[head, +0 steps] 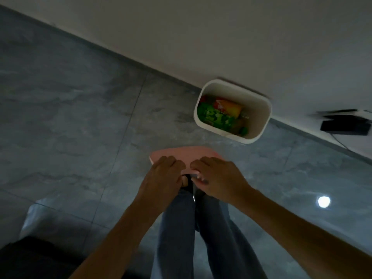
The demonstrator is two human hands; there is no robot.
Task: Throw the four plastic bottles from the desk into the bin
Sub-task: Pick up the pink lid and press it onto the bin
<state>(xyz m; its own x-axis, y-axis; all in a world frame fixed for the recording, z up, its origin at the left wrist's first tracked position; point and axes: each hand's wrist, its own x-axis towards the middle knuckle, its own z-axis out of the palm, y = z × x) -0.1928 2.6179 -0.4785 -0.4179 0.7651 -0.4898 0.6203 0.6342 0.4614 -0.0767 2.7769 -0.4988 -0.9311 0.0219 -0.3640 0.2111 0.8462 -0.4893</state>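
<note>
A white rounded bin (259,117) stands on the floor against the wall, ahead and to the right. Inside it lie plastic bottles with green labels (215,116) and an orange label (229,106). My left hand (161,178) and my right hand (218,178) hang close together in front of me, short of the bin and to its left. Both have curled fingers and hold nothing. No bottle shows outside the bin, and the desk is out of view.
My legs in blue jeans (201,228) stand on grey marbled floor tiles (70,117). A pink flat shape (181,155) shows just beyond my hands. A black device with a cable (345,124) sits by the wall at the right. A dark object (30,258) fills the bottom left corner.
</note>
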